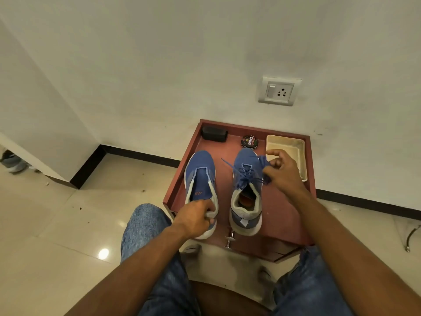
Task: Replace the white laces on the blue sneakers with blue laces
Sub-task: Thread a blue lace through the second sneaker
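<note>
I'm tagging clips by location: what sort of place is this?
Probably a room or hallway in a home or lodging: glossy tiled floor, a painted wall with a switch-and-socket plate, and a small red-brown table bearing sneakers and a polish tin.

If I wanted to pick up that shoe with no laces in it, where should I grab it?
Probably at the heel collar of the unlaced sneaker, coming from the near side. Its opening faces up and the heel points toward the person, so fingers can hook over the rim there, where the left hand grips it.

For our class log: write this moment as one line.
left hand: grips unlaced sneaker heel | right hand: holds blue lace | right sneaker: laced
</note>
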